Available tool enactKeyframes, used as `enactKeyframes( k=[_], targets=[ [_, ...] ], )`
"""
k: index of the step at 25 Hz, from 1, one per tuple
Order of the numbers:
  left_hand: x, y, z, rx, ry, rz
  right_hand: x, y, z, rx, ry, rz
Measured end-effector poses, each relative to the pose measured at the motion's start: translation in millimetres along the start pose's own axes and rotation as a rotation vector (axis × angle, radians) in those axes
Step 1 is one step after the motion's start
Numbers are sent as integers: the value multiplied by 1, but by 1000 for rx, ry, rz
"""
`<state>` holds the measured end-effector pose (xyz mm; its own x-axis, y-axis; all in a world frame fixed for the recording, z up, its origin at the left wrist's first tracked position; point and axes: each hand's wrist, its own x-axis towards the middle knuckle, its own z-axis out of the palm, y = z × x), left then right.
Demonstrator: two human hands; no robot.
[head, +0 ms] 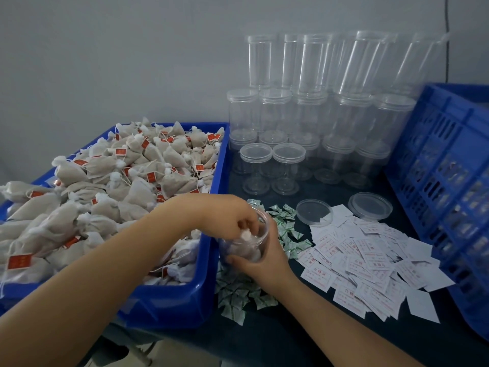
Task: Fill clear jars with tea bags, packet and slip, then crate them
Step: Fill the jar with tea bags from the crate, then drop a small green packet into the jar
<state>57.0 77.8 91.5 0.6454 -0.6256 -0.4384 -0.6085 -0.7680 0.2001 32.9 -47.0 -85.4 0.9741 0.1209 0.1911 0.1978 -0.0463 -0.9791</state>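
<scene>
A clear jar (258, 238) stands open on the dark table just right of the blue tray (209, 282), with tea bags inside it. My right hand (260, 263) grips the jar's side from below. Above the jar's mouth, my left hand (231, 215) pinches a tea bag (245, 235) and holds it in the opening. The tray is heaped with beige tea bags (105, 186) carrying red tags. Green-and-white packets (287, 234) lie scattered around the jar. White slips (370, 258) with red print are spread to the right.
Stacked empty clear jars with lids (312, 120) stand against the back wall. Two loose lids (314, 212) lie near the slips. A blue slatted crate (444, 186) leans at the right edge, with filled jars faintly visible through its side.
</scene>
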Motion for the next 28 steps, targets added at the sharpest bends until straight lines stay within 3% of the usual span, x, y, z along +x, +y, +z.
enactKeyframes(
  k=[3,5,9,11,14,15,16,19,21,24,28],
  targets=[
    [16,10,1,-48,-236,-63,3,1,1,-26,6,27],
    [20,18,1,-255,-329,-166,4,-2,4,-54,11,45],
    [22,26,-13,-135,-328,-204,-1,-20,0,-95,2,7],
    [17,25,-28,-190,-36,-69,-7,-41,-13,-20,20,16],
    [21,24,-42,-555,783,128,-20,-65,-43,20,55,-51],
    [29,25,-41,-616,955,113,-28,-71,-55,24,72,-55],
    [42,27,-39,-597,996,48,-35,-75,-67,26,95,-54],
    [94,33,-7,-267,665,-231,-60,-71,-98,-3,151,-53],
    [121,32,23,-160,531,-379,-77,-64,-110,-5,174,-35],
    [145,30,62,-162,422,-525,-99,-53,-127,-23,213,-6],
    [149,19,73,-217,499,-559,-112,-44,-136,-35,245,38]
  ],
)
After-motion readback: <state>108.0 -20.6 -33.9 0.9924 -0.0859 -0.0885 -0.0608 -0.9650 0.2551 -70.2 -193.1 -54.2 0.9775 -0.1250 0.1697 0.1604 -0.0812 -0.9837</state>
